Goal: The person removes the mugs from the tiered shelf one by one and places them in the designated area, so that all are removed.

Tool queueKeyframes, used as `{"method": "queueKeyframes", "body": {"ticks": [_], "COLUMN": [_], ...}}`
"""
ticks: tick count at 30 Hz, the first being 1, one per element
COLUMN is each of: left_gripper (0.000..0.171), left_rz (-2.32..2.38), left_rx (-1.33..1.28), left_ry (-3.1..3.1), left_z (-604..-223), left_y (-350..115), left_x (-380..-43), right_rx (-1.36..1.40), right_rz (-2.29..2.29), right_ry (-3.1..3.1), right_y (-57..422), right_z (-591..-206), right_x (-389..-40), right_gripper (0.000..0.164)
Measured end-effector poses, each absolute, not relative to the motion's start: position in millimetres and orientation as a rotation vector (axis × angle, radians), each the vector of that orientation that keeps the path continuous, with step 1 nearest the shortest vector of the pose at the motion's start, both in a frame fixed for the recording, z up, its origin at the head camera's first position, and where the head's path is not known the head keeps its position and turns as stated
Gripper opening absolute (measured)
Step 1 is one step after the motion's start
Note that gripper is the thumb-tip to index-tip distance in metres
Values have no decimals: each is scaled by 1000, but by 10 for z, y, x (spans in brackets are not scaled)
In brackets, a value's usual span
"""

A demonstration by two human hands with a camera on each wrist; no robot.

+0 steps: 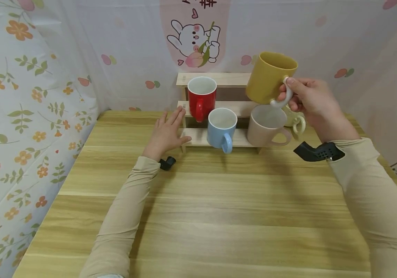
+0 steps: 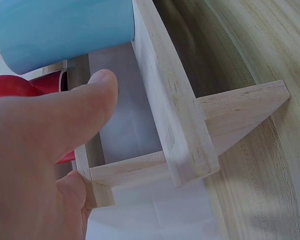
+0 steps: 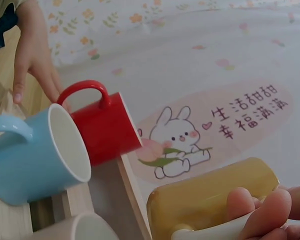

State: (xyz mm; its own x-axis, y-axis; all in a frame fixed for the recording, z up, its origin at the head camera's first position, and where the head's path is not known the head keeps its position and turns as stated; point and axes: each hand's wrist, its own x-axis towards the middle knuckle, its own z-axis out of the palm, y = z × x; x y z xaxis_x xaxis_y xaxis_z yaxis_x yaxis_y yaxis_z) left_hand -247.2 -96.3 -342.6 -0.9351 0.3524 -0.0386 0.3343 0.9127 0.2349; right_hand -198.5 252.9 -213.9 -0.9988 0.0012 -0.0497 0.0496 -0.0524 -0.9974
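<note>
My head view has the right grip (image 1: 318, 101) holding the yellow mug (image 1: 269, 79) by its white handle (image 1: 288, 95) at the right end of the stepped wooden rack (image 1: 231, 79), while the left grip (image 1: 166, 134) spreads wide at the other end. My left-wrist view alone shows the tapering leg (image 2: 242, 112) clearly, the right-wrist view both lines of lettering (image 3: 252, 107). In front, wood-grain counter (image 1: 226, 216) gives me broad room.
</note>
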Motion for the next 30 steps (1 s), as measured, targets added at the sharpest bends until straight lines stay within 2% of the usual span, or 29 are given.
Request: {"method": "queueKeyframes", "body": {"ticks": [19,30], "left_gripper": [93,93], "left_rz": [322,320], "left_rx": [579,562], "left_ry": [2999,2994], "left_z": [-3435,-3447], "left_y": [-976,-1007], "left_x": [-2476,-2493], "right_rx": [222,379], "right_rz": [-2414,-2356], "right_ry": [2054,2139], "right_y": [3208,3604], "right_z": [-2193,-2451], "right_x": [-1868,-1867], "right_gripper": [21,22]}}
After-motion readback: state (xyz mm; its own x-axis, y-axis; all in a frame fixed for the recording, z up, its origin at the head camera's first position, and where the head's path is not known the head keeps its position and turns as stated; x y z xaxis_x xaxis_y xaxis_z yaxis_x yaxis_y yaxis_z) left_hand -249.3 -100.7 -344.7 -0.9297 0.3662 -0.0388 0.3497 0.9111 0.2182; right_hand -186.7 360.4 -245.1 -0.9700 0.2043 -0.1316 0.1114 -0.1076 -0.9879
